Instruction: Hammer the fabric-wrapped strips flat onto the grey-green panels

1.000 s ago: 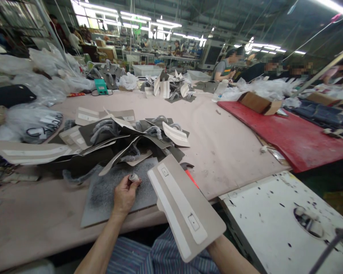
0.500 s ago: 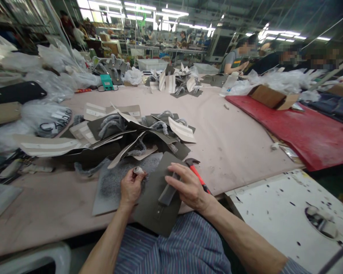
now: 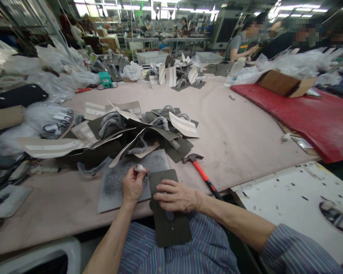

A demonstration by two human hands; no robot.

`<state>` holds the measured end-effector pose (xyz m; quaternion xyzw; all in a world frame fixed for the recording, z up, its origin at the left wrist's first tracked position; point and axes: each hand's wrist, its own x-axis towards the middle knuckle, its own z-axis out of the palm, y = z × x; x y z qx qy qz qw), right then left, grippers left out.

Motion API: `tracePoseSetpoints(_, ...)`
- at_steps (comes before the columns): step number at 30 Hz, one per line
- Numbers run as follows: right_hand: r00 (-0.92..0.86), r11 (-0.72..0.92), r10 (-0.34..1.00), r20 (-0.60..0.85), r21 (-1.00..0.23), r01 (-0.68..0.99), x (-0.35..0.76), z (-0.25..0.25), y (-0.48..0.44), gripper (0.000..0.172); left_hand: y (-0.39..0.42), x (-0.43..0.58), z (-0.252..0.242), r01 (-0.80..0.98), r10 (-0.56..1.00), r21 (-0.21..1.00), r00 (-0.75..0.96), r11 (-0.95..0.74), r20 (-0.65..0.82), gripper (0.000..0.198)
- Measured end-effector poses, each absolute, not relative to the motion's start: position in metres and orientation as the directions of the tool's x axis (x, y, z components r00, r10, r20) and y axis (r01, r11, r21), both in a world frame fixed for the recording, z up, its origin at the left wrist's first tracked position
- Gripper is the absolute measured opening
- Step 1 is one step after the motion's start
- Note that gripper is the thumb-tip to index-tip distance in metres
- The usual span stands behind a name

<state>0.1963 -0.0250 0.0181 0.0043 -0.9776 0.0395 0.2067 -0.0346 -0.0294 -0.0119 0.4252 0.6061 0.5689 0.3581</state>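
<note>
My left hand (image 3: 133, 184) is closed, thumb and fingers pinching a small whitish roll-like piece (image 3: 139, 168) above the speckled grey board (image 3: 112, 190). A dark olive-grey panel (image 3: 171, 234) lies partly on my lap and leans at the table edge. My right hand (image 3: 177, 196) wraps over the middle of it, covering most of the strap-like handle fixed there. Just right of the board, a claw hammer (image 3: 201, 171) with a red and black grip rests on the table. Behind the board is a heap of similar panels (image 3: 128, 129) with plastic-wrapped handles and pale undersides.
A second heap of panels (image 3: 174, 74) stands farther back on the pinkish table cover (image 3: 217, 125). At right are a red sheet (image 3: 297, 110), an open cardboard box (image 3: 284, 83) and a white side table (image 3: 288, 194) with a round hole. Plastic bags crowd the left. Co-workers sit beyond.
The panel has turned more upright and shifted right, off the board. My right hand has flattened over its handle. More of the hammer shows; my left hand still holds the whitish piece.
</note>
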Motion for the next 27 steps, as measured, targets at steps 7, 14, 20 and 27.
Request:
tracePoseSetpoints(7,-0.827,0.864,0.449,0.337,-0.402,0.305,0.202,0.0,-0.053,0.032,-0.031,-0.019,0.02,0.045,0.944,0.998,-0.323,-0.051,0.063,0.027)
tracePoseSetpoints(14,-0.79,0.675,0.562,0.245,-0.688,0.267,0.197,0.027,-0.071,0.05,-0.019,0.013,0.02,-0.001,0.994,1.0,-0.11,-0.004,0.004,0.021)
tracePoseSetpoints(20,-0.661,0.645,0.686,0.303,-0.673,0.361,0.185,0.024,-0.09,0.042,-0.021,0.01,0.006,0.021,0.997,1.0,-0.079,0.004,-0.003,0.019)
tracePoseSetpoints(27,-0.329,0.508,0.86,0.389,-0.711,0.487,0.202,0.017,-0.101,0.048,-0.019,0.012,0.006,0.068,0.997,0.998,-0.078,0.001,0.004,0.018)
